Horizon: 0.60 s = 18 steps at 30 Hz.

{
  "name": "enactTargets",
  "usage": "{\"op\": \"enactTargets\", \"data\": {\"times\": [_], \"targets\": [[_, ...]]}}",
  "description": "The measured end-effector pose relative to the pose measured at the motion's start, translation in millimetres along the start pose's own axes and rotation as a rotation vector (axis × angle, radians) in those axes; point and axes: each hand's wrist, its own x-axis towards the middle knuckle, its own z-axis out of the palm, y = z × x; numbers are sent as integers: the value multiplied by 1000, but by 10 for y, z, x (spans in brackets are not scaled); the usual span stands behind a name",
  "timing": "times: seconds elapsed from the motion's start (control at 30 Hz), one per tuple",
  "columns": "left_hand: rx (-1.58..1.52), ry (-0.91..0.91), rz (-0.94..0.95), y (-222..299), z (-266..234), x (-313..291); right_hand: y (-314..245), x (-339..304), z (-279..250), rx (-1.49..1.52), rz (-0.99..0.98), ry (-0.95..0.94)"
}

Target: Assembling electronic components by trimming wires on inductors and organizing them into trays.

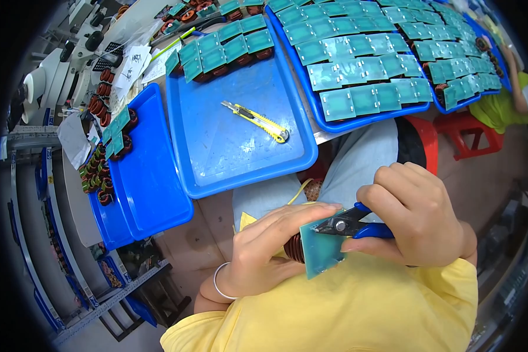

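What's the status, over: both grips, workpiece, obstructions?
Left grip holding green board, coil behind. Right grip around blue-handled cutters, at board's face. Nothing visibly blocking.

Blue trays (217,149) on a pale table (78,214)

Right hand (419,214) holds cutters (347,224) (blue-handled) at green board (325,256).

Looked like an electronics assembly workshop, crammed with blue trays (211,158) of green circuit boards (337,102) (rows upon rows of them), heaped copper-coloured coils (102,91), metal shelving (111,303), a yellow utility knife (257,122) and a red plastic stool (460,124).
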Motion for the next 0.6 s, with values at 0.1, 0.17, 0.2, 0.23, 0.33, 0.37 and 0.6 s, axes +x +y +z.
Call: {"op": "enactTargets", "data": {"times": [0.1, 0.17, 0.2, 0.23, 0.33, 0.37, 0.6], "targets": [[16, -5, -6, 9, 6, -23, -21, -19, 3, -10, 4, -7], [25, -8, -11, 3, 9, -36, -30, -32, 12, -19, 7, -11], [38, -13, -6, -3, 3, -23, -23, -23, 13, -25, 9, -17], [51, -18, -3, -14, -2, -12, -12, -14, 20, -30, 12, -24], [94, -30, 10, 32, -19, 23, -10, -3, 24, -45, 3, -8], [95, -28, 15, 54, -31, 34, -12, 5, 13, -50, 0, -5], [122, -132, -140, -33, -72, 194, 192, -44, 209, 99, 146, -110]]}}
